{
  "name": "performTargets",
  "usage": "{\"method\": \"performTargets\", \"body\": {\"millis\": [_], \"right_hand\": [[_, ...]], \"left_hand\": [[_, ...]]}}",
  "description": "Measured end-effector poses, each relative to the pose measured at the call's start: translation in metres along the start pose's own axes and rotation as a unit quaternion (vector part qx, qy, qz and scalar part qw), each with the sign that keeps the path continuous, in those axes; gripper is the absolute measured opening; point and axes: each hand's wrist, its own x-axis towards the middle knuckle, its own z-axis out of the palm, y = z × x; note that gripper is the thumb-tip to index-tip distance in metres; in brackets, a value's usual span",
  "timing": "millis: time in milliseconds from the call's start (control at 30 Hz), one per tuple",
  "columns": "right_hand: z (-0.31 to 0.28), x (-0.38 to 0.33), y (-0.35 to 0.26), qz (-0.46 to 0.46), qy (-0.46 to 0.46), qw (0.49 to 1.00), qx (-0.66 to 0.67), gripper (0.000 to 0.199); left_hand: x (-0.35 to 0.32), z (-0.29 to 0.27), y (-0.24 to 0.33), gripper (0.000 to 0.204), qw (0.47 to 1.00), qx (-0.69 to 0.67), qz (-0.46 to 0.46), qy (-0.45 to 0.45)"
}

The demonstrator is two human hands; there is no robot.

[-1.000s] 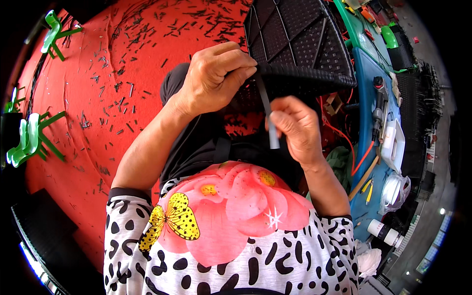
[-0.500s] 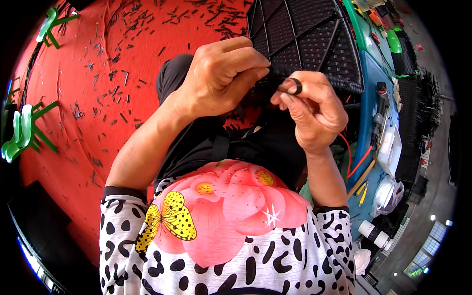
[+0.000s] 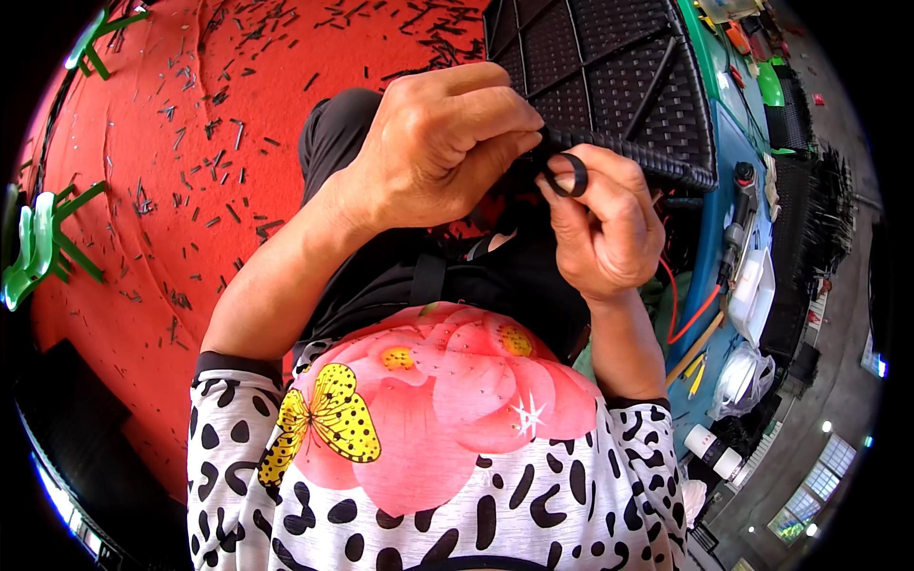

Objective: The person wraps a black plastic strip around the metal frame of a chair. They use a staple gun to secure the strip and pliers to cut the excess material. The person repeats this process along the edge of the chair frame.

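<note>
A black woven wicker panel (image 3: 614, 71) with a wrapped rim stands in front of me, propped at a slant. My left hand (image 3: 438, 143) is closed in a pinch at the rim's near corner; whatever its fingertips hold is hidden. Close beside it, my right hand (image 3: 609, 224) pinches a flat black plastic strip (image 3: 582, 177), which curls in a loop over the forefinger. The two hands are a little apart, below the panel's near edge. Dark shadow hides where the strip runs between them.
Black strip offcuts (image 3: 238, 133) litter the red floor (image 3: 143, 257). Green plastic stools (image 3: 43, 243) stand at the left. To my right, a blue tabletop (image 3: 705, 381) carries a power tool (image 3: 735, 228) with a red hose (image 3: 700, 319), a white tray (image 3: 752, 295) and a plastic bag (image 3: 743, 379).
Both hands stay pinched. My left hand has shifted slightly right and up, closer to the right hand. The strip's loop at my right forefinger looks wider and rounder.
</note>
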Motion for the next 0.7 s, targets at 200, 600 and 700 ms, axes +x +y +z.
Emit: {"method": "performTargets", "body": {"millis": [200,600,700], "right_hand": [[-0.006,0.014,-0.009,0.03,-0.059,0.997,-0.027,0.024],[-0.029,0.034,-0.006,0.027,-0.18,0.983,-0.031,0.02],[-0.058,0.059,-0.001,0.121,-0.181,0.975,0.051,0.014]], "left_hand": [[-0.001,0.001,0.0,0.009,1.0,-0.003,0.0,0.003],[0.0,-0.003,0.001,0.018,1.0,0.015,-0.003,-0.025],[0.0,-0.007,0.005,0.032,0.997,0.053,-0.001,-0.057]]}}
